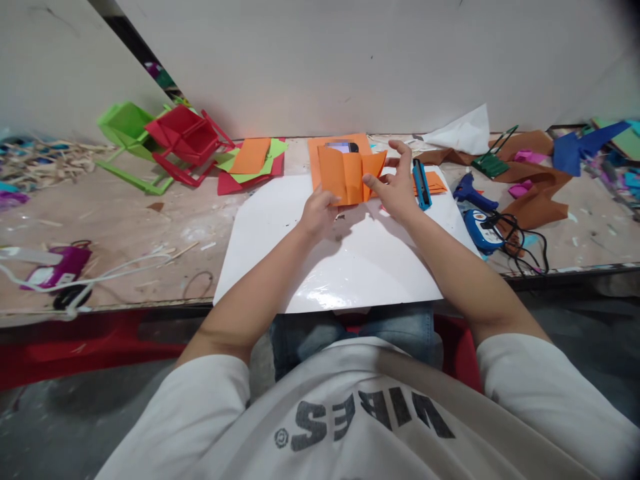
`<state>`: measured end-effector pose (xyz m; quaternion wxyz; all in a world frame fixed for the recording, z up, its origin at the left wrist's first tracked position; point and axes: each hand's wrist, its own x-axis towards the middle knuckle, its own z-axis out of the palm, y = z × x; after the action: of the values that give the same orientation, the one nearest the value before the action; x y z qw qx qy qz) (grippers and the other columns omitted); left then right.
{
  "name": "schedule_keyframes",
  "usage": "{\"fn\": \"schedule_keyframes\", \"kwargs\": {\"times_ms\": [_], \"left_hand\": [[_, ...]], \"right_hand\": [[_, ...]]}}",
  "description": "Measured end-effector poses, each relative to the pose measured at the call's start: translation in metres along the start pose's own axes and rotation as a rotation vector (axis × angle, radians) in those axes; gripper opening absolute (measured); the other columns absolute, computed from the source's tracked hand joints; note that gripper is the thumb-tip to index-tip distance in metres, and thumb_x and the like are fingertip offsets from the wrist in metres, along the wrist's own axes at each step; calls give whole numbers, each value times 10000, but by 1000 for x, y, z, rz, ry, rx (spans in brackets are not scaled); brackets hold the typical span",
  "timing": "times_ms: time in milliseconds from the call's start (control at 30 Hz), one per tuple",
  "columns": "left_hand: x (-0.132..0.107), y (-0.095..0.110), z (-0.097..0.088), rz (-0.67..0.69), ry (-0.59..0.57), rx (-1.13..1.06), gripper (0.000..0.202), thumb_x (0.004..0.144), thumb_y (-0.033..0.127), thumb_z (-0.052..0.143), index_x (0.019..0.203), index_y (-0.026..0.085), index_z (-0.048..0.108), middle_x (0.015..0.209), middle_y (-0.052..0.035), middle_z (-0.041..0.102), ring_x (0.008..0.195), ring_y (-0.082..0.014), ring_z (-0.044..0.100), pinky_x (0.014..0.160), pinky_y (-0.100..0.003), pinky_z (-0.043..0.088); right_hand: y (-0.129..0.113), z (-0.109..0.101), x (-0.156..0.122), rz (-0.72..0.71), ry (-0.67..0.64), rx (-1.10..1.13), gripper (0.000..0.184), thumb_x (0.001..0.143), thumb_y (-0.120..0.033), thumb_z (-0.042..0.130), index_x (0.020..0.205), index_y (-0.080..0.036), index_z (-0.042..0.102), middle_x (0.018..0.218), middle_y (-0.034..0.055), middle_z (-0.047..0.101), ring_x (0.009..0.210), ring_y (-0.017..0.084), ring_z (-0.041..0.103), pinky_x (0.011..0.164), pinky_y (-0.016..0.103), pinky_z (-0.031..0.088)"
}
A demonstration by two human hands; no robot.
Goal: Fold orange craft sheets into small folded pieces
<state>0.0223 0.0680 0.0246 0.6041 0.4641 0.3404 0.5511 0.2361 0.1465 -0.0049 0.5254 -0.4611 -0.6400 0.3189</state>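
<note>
An orange piece of paper with several upright creases point(343, 177) is held up above a white board point(320, 267). My left hand point(320, 210) pinches its lower left edge. At its right side, the thumb of my right hand point(397, 187) presses on the paper, while the index finger is raised and bent. Behind the creased piece lies a flat orange sheet point(315, 157), and a phone point(345, 147) rests on it, partly hidden. Close to my right hand are a blue box cutter point(422, 183) and some small orange pieces point(437, 183).
Red point(187, 137) and green point(127, 127) miniature chairs stand back left, beside stacked coloured sheets point(253, 160). On the right lie a blue glue gun point(475, 193), a blue device with black cables point(483, 230) and brown scraps point(540, 193). A purple device point(63, 267) sits front left.
</note>
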Motion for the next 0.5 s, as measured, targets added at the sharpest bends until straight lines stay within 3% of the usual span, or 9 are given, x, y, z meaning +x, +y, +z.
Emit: {"fn": "schedule_keyframes", "kwargs": {"times_ms": [233, 500], "left_hand": [[3, 1, 0, -7, 52, -25, 758, 821, 445, 761, 1548, 238, 713, 1459, -147, 837, 1508, -442, 733, 1306, -671, 581], [3, 4, 2, 25, 39, -66, 759, 809, 421, 738, 1544, 233, 720, 1508, -144, 834, 1544, -453, 725, 1305, -664, 594]], "right_hand": [[-9, -4, 0, 19, -15, 64, 962, 879, -553, 996, 1685, -419, 488, 1535, 110, 687, 810, 176, 724, 874, 441, 692], [-18, -7, 1, 24, -47, 3, 936, 854, -756, 982, 1608, -386, 570, 1434, 84, 714, 876, 188, 680, 818, 407, 633]]}}
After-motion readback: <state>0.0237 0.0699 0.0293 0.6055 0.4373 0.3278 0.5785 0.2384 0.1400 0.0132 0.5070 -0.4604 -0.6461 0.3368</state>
